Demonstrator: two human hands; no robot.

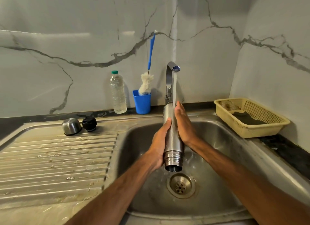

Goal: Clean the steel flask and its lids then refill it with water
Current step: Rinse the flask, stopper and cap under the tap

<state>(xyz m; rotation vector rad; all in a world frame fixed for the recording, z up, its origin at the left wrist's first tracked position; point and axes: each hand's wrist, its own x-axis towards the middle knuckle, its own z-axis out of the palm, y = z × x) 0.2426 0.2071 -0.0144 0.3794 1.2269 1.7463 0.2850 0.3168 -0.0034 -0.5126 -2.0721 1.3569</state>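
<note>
Head view, looking down into a steel sink. Shows the flask held over the basin between both hands, directly beneath the tap and in its running stream of water. Long axis near upright, slightly tilted: closed base uppermost under the stream, open threaded mouth lowermost, above the drain and clear of it.

Left hand: grip curled round the left side of the body, apparently carrying the weight. Right hand: grip spread, fingers straight and together, palm pressed flat on the right side, fingertips reaching up toward the base. Both equally near the flask, one on each flank, touching it along much of its length.

Judged as rinsing of the outside, with the inside draining through the downturned mouth. For refilling, calls for the axis reversed, mouth turned up toward the spout; probably best pivoted by the left hand, already wrapped round the body. Risk: wet steel slipping through the grip during the turn.

Steel cap and black lid: side by side at the back of the drainboard, well apart from the flask, nearer the left hand. Along the rear of the tabletop: plastic bottle, blue cup holding a brush. At right, a basket.
</note>
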